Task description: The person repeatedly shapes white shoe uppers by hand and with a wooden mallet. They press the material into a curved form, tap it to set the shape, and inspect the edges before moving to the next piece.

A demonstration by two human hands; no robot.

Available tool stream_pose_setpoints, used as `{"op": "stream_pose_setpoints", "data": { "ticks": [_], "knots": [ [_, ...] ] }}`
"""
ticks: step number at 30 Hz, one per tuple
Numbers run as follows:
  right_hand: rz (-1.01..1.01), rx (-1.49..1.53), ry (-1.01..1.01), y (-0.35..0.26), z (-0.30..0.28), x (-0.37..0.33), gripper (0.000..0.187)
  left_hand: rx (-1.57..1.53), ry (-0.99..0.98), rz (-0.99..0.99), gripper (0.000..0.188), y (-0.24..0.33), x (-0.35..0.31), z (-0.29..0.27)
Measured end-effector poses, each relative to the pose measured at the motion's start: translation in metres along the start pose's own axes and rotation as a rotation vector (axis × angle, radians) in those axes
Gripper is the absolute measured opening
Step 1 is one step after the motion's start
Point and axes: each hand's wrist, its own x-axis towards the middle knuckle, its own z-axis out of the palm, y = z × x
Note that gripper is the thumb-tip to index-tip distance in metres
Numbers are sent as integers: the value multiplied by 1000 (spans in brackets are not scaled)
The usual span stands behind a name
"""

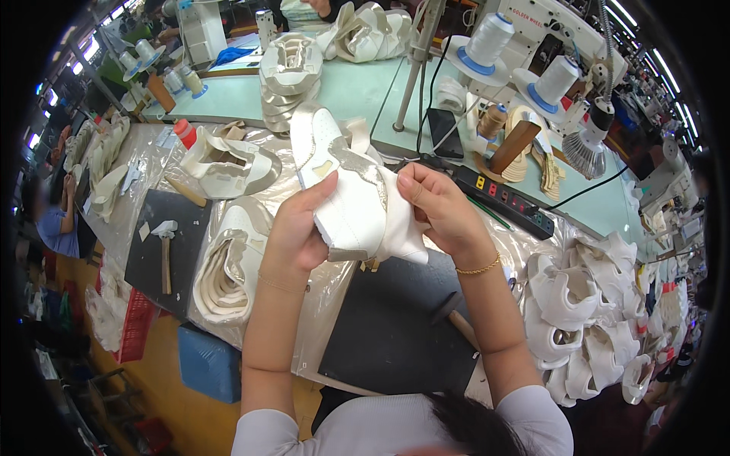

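Between my two hands, above the table, is a white shoe upper (346, 209) with grey-beige trim. My left hand (300, 228) is closed around its left edge, the thumb lying on the white surface. On the other side, my right hand (439, 207) pinches the upper's soft white lining between thumb and fingers. Below my hands lies a black work mat (399, 327), with a hammer (456, 323) at its right side, partly hidden by my right forearm. A nested stack of uppers (228, 270) stands left of my left hand.
Another upper (232, 163) and a second hammer (166, 254) on a black board (148, 205) are at left. A tall stack of uppers (289, 72) stands behind. Beyond my right hand are a power strip (506, 199) and thread cones (487, 45). White uppers (582, 304) pile up at right.
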Motion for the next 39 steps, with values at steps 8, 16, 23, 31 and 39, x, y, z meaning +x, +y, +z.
{"op": "stream_pose_setpoints", "data": {
  "ticks": [8, 16, 23, 31, 39],
  "knots": [
    [92, 87, 6, 31, -16, 9, 21, -221, -25, -72, 41, -18, 9, -28],
    [3, -123, 32, 31, -11, 2, 22, -257, -151, -23, 46, -28, 4, -39],
    [-13, -134, 123, 30, -7, 12, 21, -443, -147, -139, 44, -35, 19, -50],
    [21, -206, 122, 24, -4, 3, 19, -313, -119, 32, 48, -44, 1, -34],
    [20, -121, 126, 23, -7, 7, 21, -550, -229, -51, 46, -49, 5, -35]
  ]
}}
